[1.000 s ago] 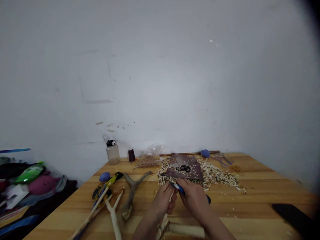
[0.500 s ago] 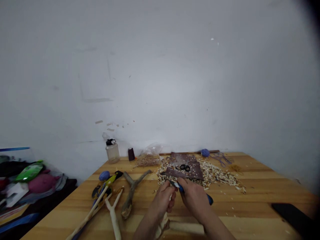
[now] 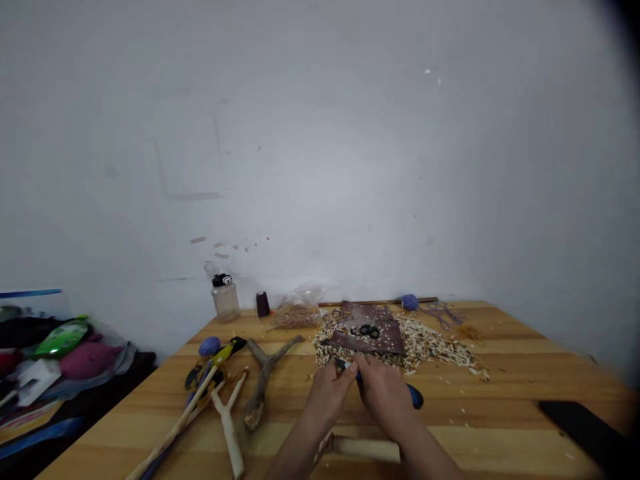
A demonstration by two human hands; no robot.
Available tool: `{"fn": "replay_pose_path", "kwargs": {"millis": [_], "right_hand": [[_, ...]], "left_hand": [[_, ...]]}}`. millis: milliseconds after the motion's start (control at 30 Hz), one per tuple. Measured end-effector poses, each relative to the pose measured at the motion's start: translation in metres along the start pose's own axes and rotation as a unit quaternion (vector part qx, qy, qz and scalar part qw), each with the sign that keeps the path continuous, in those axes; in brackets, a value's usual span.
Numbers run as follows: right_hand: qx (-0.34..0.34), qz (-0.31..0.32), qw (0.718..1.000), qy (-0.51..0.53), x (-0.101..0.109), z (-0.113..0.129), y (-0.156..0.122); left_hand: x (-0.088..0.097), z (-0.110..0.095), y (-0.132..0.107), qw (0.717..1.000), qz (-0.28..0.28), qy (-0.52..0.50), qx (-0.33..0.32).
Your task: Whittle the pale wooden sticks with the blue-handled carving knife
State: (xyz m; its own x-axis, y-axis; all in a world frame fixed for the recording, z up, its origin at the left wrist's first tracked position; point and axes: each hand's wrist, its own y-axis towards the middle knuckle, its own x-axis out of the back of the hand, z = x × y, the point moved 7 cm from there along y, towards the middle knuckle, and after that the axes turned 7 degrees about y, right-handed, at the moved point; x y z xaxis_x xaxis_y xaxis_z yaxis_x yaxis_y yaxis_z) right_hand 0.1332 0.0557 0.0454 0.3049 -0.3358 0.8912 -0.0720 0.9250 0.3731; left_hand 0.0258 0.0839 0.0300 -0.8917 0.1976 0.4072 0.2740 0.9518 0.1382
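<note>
My right hand (image 3: pixel 384 393) grips a carving knife with a blue handle (image 3: pixel 414 396), its small blade (image 3: pixel 342 365) showing just past my fingers. My left hand (image 3: pixel 327 393) is closed close against the blade, around a pale peeled branch (image 3: pixel 365 450). That branch runs low across the picture, and my hands hide its upper end. Just beyond my hands lies a heap of wood shavings (image 3: pixel 430 350) under a dark brown sheet (image 3: pixel 380 341) with black-handled scissors (image 3: pixel 367 331) on it.
A forked raw branch (image 3: pixel 265 380) and a peeled fork (image 3: pixel 227 420) lie left, beside a yellow-and-black tool (image 3: pixel 230 345). A bottle (image 3: pixel 225 300), spool (image 3: pixel 263 305), bag of shavings (image 3: pixel 299 313) and blue ball (image 3: pixel 410 302) line the back. A black phone (image 3: pixel 575 427) lies right.
The view has tilted down, so the table sits higher in the picture. My hands have shifted slightly, and the knife lies flatter. The peeled branch shows less below them.
</note>
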Motion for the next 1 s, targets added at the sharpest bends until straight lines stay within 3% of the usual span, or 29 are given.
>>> {"fn": "replay_pose_path", "kwargs": {"millis": [333,500,600,733,833,1000], "right_hand": [[-0.029,-0.006,0.998,-0.053,0.000,0.007,-0.002],[-0.111,-0.003,0.992,-0.053,0.001,-0.030,0.003],[-0.133,-0.017,0.990,-0.042,0.002,-0.053,0.006],[-0.048,-0.087,0.990,0.099,0.006,-0.045,0.008],[0.036,-0.093,0.980,0.170,0.008,-0.024,0.006],[0.089,-0.061,0.980,0.168,0.012,-0.005,0.000]], "left_hand": [[0.001,0.002,0.001,0.999,0.001,-0.010,0.034],[0.017,-0.007,-0.003,0.994,-0.089,0.061,0.004],[0.010,-0.007,-0.004,0.998,-0.035,0.045,0.000],[-0.005,0.003,-0.004,0.997,0.058,-0.041,0.038],[-0.005,0.007,-0.004,0.993,0.068,-0.064,0.071],[-0.001,-0.006,-0.012,0.984,0.083,-0.119,0.098]]}}
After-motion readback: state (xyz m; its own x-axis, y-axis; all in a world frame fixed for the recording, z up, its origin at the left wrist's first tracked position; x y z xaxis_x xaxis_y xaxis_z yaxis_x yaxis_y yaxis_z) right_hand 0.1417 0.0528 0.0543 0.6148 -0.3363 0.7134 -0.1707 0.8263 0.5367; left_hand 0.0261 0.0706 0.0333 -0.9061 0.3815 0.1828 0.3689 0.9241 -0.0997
